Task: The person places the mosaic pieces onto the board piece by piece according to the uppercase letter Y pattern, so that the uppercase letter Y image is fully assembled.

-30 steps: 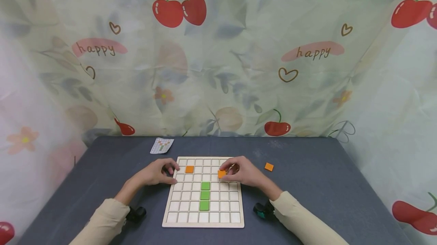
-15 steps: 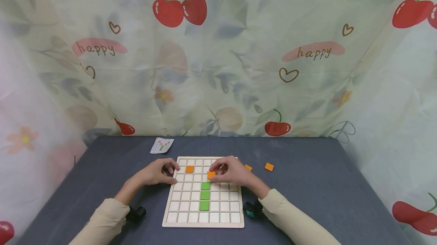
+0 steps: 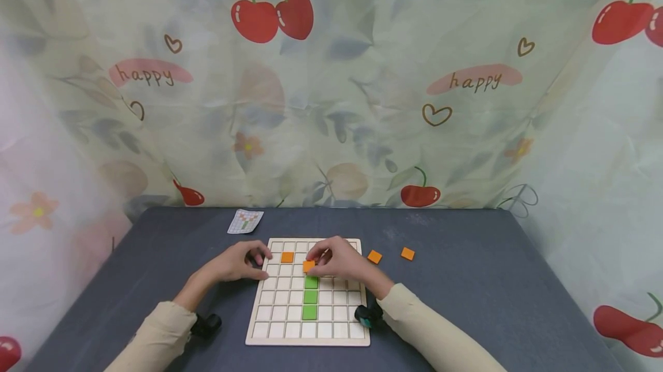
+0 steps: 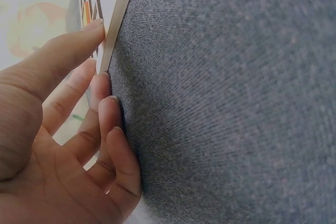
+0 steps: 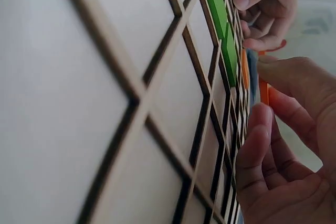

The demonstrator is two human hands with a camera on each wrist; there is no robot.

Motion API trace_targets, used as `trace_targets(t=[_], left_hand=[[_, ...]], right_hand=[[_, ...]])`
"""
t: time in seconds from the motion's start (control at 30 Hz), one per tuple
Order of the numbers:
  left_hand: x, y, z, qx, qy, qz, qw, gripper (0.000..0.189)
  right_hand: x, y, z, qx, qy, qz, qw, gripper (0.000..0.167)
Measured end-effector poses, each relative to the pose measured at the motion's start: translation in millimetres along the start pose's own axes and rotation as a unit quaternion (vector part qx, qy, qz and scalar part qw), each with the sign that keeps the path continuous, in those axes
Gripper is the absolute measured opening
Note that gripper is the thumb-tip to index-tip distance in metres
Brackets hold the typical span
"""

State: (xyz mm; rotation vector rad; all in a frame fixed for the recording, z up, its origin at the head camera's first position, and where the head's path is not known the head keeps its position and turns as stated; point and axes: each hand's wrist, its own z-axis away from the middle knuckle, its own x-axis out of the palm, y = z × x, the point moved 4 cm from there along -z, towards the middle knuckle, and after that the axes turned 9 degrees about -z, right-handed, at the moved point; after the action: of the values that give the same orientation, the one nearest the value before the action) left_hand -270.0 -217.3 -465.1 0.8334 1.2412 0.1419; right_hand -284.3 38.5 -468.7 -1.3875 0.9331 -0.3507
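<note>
My right hand (image 3: pixel 339 259) pinches an orange square tile (image 3: pixel 308 267) between thumb and fingers, over the white grid board (image 3: pixel 308 342). In the right wrist view the held tile (image 5: pixel 264 92) stands on edge, apart from the board. It is just beyond a column of green tiles (image 3: pixel 310 297) set in the middle cells. Another orange tile (image 3: pixel 287 257) lies in a cell at the upper left. My left hand (image 3: pixel 240 261) rests at the board's left edge, its thumb and fingertips touching the rim, fingers loosely bent, as the left wrist view (image 4: pixel 68 114) shows.
Two loose orange tiles (image 3: pixel 374 256) (image 3: pixel 407 253) lie on the dark cloth-covered table (image 3: pixel 466 280) right of the board. A small printed card (image 3: pixel 246 221) with a coloured grid pattern lies behind the board on the left. A patterned curtain (image 3: pixel 331 101) closes off the back.
My right hand has moved left across the board with the orange tile, to just above the green column. This uncovers a loose orange tile at the right. My left hand has stayed put.
</note>
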Motion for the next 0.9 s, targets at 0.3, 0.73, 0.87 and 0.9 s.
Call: trace_targets(t=[0.3,0.73,0.87,0.9], left_hand=[[-0.3,-1.3,-0.3,0.002,0.001,-0.003,1.0,0.034],[-0.7,-1.5,-1.1,0.005,-0.003,-0.001,1.0,0.033],[-0.6,-1.3,-0.8,0.004,-0.004,0.0,1.0,0.033],[-0.5,-1.3,-0.7,0.004,-0.003,0.0,1.0,0.033]], right_hand=[[10,-4,-9.7,0.012,0.005,0.022,0.9997,0.019],[18,-6,-17.7,0.024,-0.006,0.035,0.9991,0.018],[19,-6,-18.5,0.024,-0.007,0.036,0.999,0.017],[19,-5,-18.7,0.025,-0.008,0.036,0.999,0.017]])
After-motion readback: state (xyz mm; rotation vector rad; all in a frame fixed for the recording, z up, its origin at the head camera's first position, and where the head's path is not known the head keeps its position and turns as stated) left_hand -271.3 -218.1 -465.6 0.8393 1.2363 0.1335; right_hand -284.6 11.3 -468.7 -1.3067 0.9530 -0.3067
